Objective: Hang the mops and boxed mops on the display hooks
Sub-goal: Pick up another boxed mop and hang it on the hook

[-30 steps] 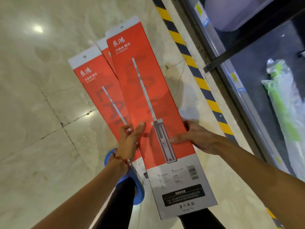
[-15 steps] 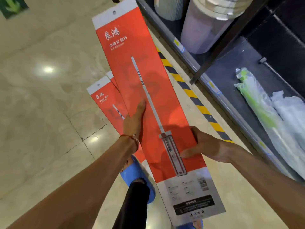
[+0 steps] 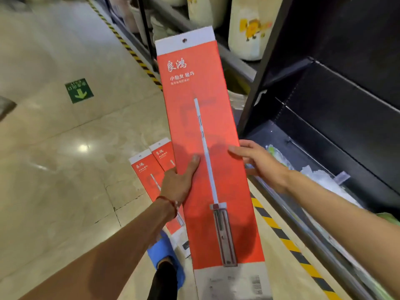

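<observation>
Your left hand (image 3: 177, 185) and right hand (image 3: 260, 163) clasp the red boxed mop (image 3: 201, 126) by its edges; lead upward with its hang hole (image 3: 184, 41).

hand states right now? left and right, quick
Left hand: holding the red boxed mop by its left edge, thumb on the front.
Right hand: holding the same box by its right edge, thumb on the front.

The front boxed mop (image 3: 207, 126) is red with a white top band, white lettering and a grey foot, like the two boxes (image 3: 149, 180) on the glossy beige marbled floor (image 3: 54, 169), which bears yellow-and-black striped tape (image 3: 287, 241) and a green arrow sign (image 3: 79, 90), near black shelving (image 3: 346, 109), a blue shoe (image 3: 164, 250) and a red wrist cord (image 3: 171, 203).
</observation>
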{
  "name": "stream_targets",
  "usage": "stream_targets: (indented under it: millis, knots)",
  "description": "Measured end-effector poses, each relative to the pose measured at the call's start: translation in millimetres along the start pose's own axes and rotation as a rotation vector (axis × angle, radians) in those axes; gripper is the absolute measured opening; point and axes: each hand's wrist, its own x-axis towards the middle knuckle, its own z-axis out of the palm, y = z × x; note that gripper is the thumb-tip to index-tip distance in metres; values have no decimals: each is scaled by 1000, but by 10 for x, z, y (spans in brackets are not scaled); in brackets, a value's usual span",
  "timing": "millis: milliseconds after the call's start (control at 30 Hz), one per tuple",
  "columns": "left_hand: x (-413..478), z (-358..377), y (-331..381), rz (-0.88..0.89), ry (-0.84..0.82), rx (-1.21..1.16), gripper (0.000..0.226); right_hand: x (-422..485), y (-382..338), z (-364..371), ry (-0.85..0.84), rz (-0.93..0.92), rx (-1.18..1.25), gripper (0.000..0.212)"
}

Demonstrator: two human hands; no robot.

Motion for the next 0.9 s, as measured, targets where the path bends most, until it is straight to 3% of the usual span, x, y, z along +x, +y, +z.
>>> stream_targets:
  millis: [33, 133, 200, 333, 500, 600, 700, 800, 900]
  knots:
    - [-137, -17, 147, 18, -11, 24, 46, -129, -211, -30, 25, -38, -3, 80]
    - [-543, -93, 568, 98, -57, 79, 43, -567, -844, -119, 43, -132, -25, 39]
    - [-794, -128, 849, 158, -113, 99, 54, -830, -1197, -179, 59, -188, -52, 30]
    - [-1222, -258, 1290, 251, -213, 141, 47, -1328, -1694, -206, 147, -244, -51, 49]
    - [-1515, -509, 1694, 261, -388, 127, 32, -1873, -1959, -165, 134, -354, -77, 50]
    - [-1658, -732, 2121, 185, -470, 116, 54, -2128, -2089, -51, 168, -395, -43, 65]
    - [-1791, -890, 2655, 229, -458, 7, 68, -2353, -2209, 43, 250, -407, -52, 90]
    - [-1970, -939, 3153, 300, -544, -134, 47, -2594, -2337, 97, 292, -448, -60, 90]
    - [-2184, -891, 3507, 340, -595, -273, 48, -2873, -2529, 103, 271, -480, -48, 86]
